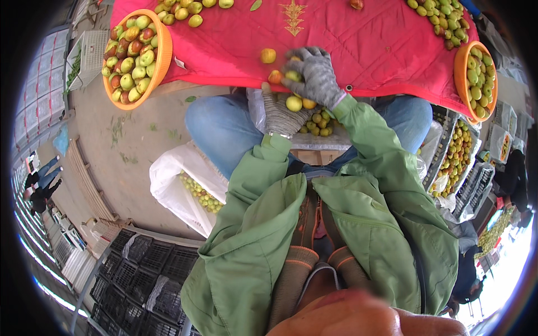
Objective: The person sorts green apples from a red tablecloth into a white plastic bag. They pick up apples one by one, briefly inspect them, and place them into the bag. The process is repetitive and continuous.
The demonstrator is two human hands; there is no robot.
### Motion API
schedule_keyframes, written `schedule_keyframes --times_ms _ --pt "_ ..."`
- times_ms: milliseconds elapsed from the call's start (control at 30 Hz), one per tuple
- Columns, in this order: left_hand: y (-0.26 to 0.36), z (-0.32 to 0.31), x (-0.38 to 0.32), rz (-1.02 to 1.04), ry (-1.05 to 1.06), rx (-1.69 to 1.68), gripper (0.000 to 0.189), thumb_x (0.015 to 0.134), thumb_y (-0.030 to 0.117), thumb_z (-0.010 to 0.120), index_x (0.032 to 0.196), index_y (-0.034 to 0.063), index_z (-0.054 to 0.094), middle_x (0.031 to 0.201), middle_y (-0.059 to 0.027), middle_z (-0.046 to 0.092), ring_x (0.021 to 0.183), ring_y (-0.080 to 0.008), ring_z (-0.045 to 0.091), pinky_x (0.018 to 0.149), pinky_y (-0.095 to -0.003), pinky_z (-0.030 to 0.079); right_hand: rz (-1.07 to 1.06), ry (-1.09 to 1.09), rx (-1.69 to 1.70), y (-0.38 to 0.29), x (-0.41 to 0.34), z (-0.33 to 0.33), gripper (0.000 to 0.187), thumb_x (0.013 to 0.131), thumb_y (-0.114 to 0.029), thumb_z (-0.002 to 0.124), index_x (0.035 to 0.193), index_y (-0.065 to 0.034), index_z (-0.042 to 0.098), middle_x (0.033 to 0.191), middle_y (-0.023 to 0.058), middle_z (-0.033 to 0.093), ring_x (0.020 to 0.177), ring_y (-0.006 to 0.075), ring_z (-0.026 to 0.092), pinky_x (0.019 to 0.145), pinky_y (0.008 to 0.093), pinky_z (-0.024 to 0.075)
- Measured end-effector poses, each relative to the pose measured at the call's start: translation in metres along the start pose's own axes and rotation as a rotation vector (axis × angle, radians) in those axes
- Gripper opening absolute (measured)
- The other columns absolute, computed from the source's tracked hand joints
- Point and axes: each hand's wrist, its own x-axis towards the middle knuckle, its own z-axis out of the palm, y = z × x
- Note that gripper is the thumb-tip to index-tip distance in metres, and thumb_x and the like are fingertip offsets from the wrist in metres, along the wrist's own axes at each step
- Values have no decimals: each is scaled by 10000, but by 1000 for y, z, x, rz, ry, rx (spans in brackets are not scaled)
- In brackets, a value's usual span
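Observation:
At the near edge of a table with a red quilted cover (370, 50), my left hand (283, 113), in a grey knitted glove, is cupped with jujubes (294, 103) resting on it. Just above it, my right hand (313, 77), in a mottled grey glove, curls over a green jujube (293, 76) between thumb and fingers. A reddish jujube (275, 77) lies by the fingertips, and a yellow-green one (268, 55) lies apart on the cover. Below the hands, more jujubes (317, 124) are in view between my knees, partly hidden by the left hand.
Orange baskets of jujubes stand at the left (164, 54) and right (460, 80) table ends. Loose jujubes (445, 21) lie at the far corners. A white-lined container (168, 168) is beside my left leg, crates of fruit (456, 155) at the right, and black crates (138, 273) lower left. Several people are farther off.

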Motion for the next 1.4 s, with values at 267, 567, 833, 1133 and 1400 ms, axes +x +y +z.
schedule_keyframes --times_ms 267,567,833,1133,1400 --pt "-17 -78 33 -145 -149 -137 762 856 687 574 1349 111 501 1368 -131 538 1251 -348 531 1046 -528 472 -99 154 135 4 -80 34 245 731 -308 779 927 -166 745 1131 49 653 1132 347 537 1052 526 360" --pt "-46 -150 89 -28 -37 -494 550 907 557 599 1231 113 602 1198 -95 623 1065 -243 613 859 -404 546 -161 193 150 -19 -44 35 280 769 -166 718 1048 -147 713 1175 106 625 1150 355 550 1015 473 442" --pt "-16 -82 14 205 580 411 304 926 325 649 1124 95 634 1021 -50 661 839 -165 617 667 -308 505 -128 -83 7 -25 41 1 275 842 -100 670 1115 -132 680 1220 106 594 1127 340 553 959 454 486" --pt "161 106 72 1460 477 1136 466 952 182 635 1360 10 492 1430 -171 478 1299 -283 482 1066 -365 416 -212 -255 -54 0 -91 -4 302 821 -157 681 1119 -115 702 1174 106 628 1100 334 574 956 461 466" --pt "305 157 154 1136 1094 1427 803 887 414 693 1541 102 347 1544 -309 316 1449 -394 319 1194 -422 278 -401 -145 178 26 -34 -55 333 775 -174 685 1095 -83 703 1067 98 653 1013 305 602 917 448 465"
